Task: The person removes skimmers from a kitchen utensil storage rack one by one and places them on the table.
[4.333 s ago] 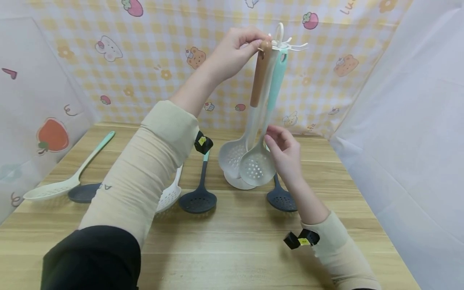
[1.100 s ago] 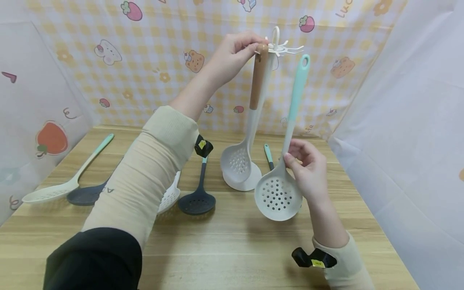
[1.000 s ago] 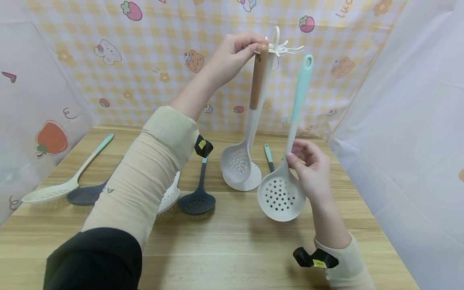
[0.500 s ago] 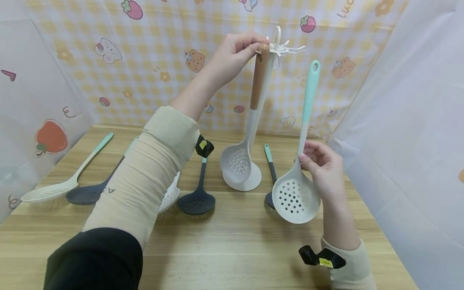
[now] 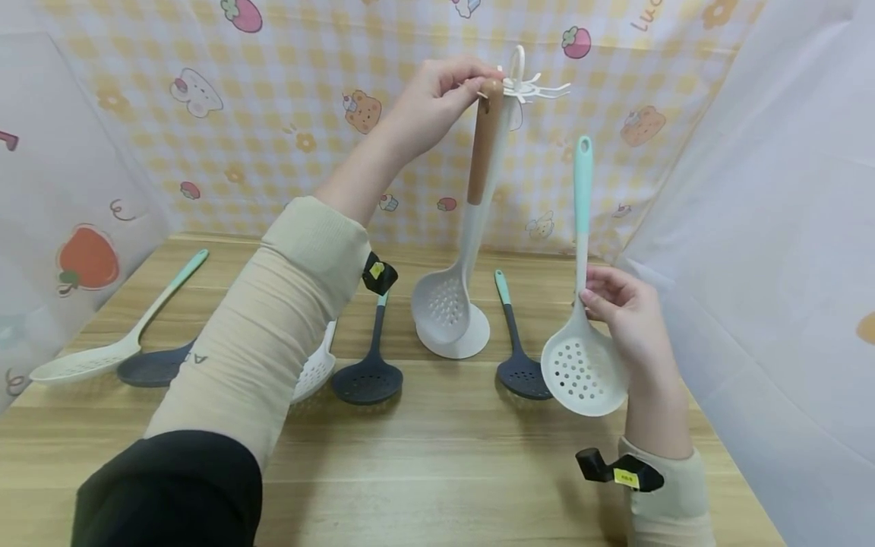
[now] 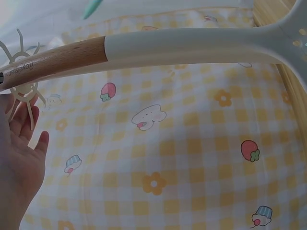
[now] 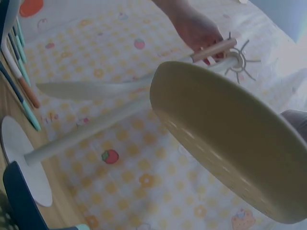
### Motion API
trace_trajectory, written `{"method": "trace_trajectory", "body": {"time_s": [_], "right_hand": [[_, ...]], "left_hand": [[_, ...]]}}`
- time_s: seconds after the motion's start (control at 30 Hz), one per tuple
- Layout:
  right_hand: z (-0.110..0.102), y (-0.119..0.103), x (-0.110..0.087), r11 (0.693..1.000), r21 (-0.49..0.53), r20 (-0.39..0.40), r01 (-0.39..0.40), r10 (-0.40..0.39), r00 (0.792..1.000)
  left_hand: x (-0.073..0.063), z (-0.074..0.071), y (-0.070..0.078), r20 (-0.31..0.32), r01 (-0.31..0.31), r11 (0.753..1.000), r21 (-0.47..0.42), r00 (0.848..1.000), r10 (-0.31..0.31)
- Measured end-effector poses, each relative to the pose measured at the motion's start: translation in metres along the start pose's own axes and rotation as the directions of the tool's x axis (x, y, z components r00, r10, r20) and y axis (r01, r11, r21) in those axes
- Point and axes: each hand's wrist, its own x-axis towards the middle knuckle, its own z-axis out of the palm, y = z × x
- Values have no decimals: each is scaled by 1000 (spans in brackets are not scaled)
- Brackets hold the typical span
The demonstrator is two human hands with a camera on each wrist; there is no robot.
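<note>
My right hand pinches a pale skimmer with a mint-green handle at its neck, holding it upright above the table with the bowl down. My left hand is raised and pinches the hook ring at the top of a white utensil stand. From one of its hooks hangs a skimmer with a wooden handle, right beside the left fingertips. In the left wrist view the left hand is at the hooks; part of it lies outside the picture.
Dark skimmers with green handles lie on the wooden table, one just left of the held skimmer. A pale turner lies far left. My left sleeve partly covers a white skimmer. Printed cloth stands behind.
The mint-handled skimmer came off the stand's hook in my right hand. It has moved right and forward, its handle turning more upright. My left hand stays at the stand's top.
</note>
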Motion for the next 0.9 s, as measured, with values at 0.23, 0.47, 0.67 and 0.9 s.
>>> {"method": "trace_trajectory", "body": {"time_s": [0.23, 0.47, 0.67, 0.9], "right_hand": [[-19, 16, 9, 999, 44, 44, -19, 17, 999], [-36, 35, 15, 999, -5, 116, -35, 36, 993], [-48, 50, 20, 996, 4, 143, -85, 84, 986], [-59, 65, 22, 989, 63, 154, -135, 124, 980]], "left_hand": [[0, -1, 1, 0, 11, 1000, 19, 1000, -11], [0, -1, -1, 1, 7, 1000, 8, 1000, -7], [-1, 0, 0, 0, -11, 1000, -21, 1000, 11], [-1, 0, 1, 3, -26, 999, -28, 1000, 26]]}}
